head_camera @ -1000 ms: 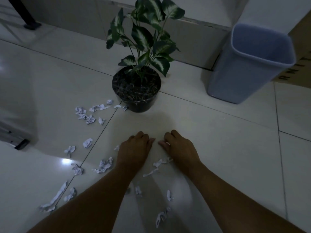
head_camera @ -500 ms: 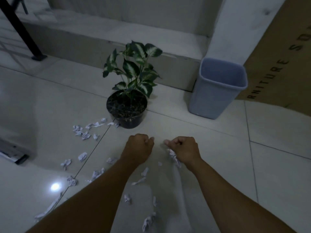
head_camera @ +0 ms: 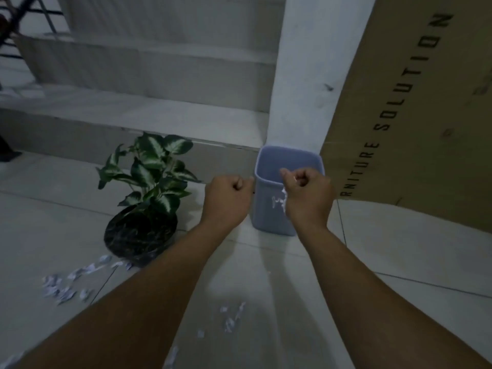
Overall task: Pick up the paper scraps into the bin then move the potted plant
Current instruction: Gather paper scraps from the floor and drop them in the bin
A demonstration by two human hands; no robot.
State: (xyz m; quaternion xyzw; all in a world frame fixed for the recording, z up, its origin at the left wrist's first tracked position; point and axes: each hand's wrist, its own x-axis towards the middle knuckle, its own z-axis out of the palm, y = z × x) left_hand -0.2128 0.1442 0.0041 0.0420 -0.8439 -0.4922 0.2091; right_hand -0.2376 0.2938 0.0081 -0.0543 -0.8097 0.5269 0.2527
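A pale blue bin (head_camera: 269,217) stands on the floor against a white pillar. My right hand (head_camera: 308,195) is a closed fist in front of the bin's rim, with white paper scraps (head_camera: 281,201) hanging from its underside. My left hand (head_camera: 227,199) is a closed fist just left of the bin; whatever it holds is hidden inside the fingers. A potted plant (head_camera: 143,230) with green and white leaves sits in a black pot to the left. Loose paper scraps (head_camera: 66,286) lie on the tiles by the pot, and more loose scraps (head_camera: 231,315) lie between my forearms.
A large cardboard sheet (head_camera: 415,102) with printed lettering leans at the right behind the bin. A low concrete step (head_camera: 159,121) runs along the back. A dark metal frame (head_camera: 16,27) stands at the far left.
Both hands closed over scraps on the floor, then rose and moved forward to the bin. The view tilted up, so the bin and the cardboard sheet now sit nearer the centre.
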